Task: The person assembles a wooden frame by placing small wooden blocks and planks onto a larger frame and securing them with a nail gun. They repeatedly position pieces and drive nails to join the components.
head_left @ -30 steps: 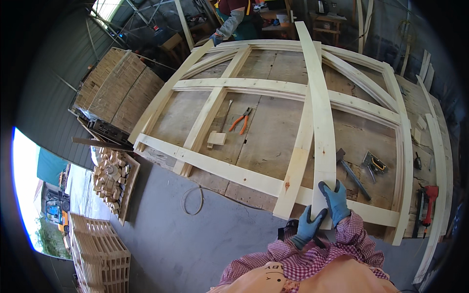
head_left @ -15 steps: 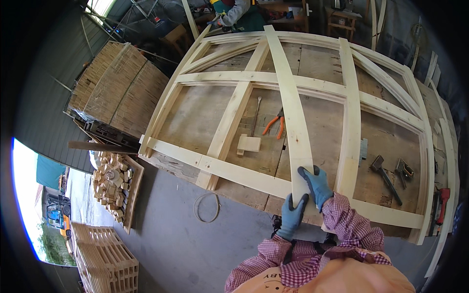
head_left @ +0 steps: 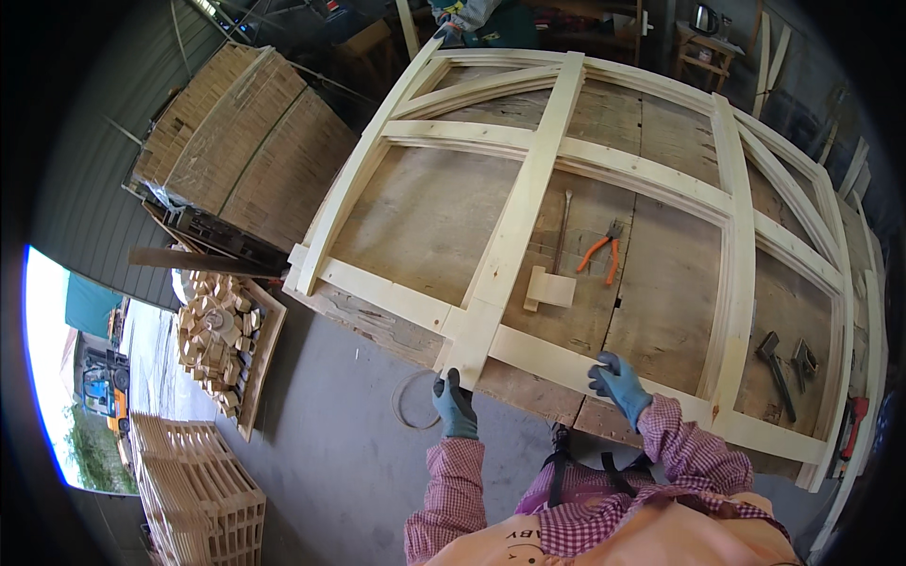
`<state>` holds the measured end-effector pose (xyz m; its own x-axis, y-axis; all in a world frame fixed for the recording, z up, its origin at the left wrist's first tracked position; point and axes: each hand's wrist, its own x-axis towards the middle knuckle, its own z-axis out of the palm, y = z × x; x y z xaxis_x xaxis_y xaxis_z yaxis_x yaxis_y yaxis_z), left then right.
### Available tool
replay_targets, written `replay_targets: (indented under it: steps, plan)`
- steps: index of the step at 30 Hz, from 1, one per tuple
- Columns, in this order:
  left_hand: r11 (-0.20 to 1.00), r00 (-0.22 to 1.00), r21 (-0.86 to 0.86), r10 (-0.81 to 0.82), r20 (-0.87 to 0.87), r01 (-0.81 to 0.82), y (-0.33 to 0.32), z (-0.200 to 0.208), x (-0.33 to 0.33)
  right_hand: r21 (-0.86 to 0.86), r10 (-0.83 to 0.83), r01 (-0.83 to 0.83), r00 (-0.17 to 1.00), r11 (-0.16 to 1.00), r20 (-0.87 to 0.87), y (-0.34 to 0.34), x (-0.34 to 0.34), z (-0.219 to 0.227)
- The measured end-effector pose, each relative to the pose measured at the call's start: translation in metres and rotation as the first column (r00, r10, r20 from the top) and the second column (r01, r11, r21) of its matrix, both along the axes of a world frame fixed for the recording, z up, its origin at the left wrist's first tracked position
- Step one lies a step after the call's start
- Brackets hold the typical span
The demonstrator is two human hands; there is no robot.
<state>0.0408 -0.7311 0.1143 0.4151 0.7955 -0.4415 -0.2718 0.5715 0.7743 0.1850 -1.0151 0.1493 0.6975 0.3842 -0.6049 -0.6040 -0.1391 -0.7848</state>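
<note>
A large pale timber frame (head_left: 642, 170) of crossed boards lies on a worn wooden worktable. One long board (head_left: 527, 215) lies lengthwise over its left-centre upright, reaching from the far rail to past the near rail. My gloved left hand (head_left: 455, 407) grips this board's near end, fingers pressed together at its edge. My gloved right hand (head_left: 620, 385) is at the near rail (head_left: 557, 363), fingers somewhat apart and holding nothing. Inside the frame lie orange-handled pliers (head_left: 612, 257), a pry bar (head_left: 563, 226) and a small wooden block (head_left: 555, 289).
A hammer (head_left: 778, 375) and a dark tool (head_left: 804, 362) lie in the right bay. Wrapped wood stacks (head_left: 250, 141), a pallet of offcuts (head_left: 215, 335) and slatted wooden pieces (head_left: 193, 491) stand left. Another person's gloved hand (head_left: 447, 35) touches the frame's far left corner.
The long board has swung left from a slant across the middle bay onto the left-centre upright. My left hand went left with it; my right hand let go. My view has shifted.
</note>
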Motion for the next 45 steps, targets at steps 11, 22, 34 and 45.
replay_targets:
  steps: [11,22,34,45]
  plan:
    - [0.998,0.947,-0.02,-0.065,-0.316,0.062,0.018,-0.058,0.019,-0.922,0.756,0.072,0.55,0.381,0.355,-0.116,-0.044,-0.011]
    - [0.919,0.846,0.329,-0.01,-0.533,0.218,0.015,-0.043,0.022,-0.973,0.809,0.068,0.545,0.219,0.22,-0.111,-0.034,-0.028]
    - [0.452,0.561,0.508,0.02,-0.828,0.733,0.062,-0.056,-0.015,-0.977,0.769,0.025,0.613,0.21,0.181,-0.106,-0.038,-0.02]
    - [0.484,0.374,0.309,-0.041,-0.927,0.819,0.074,-0.034,-0.003,-0.966,0.741,-0.032,0.648,0.256,0.176,-0.109,-0.035,-0.02]
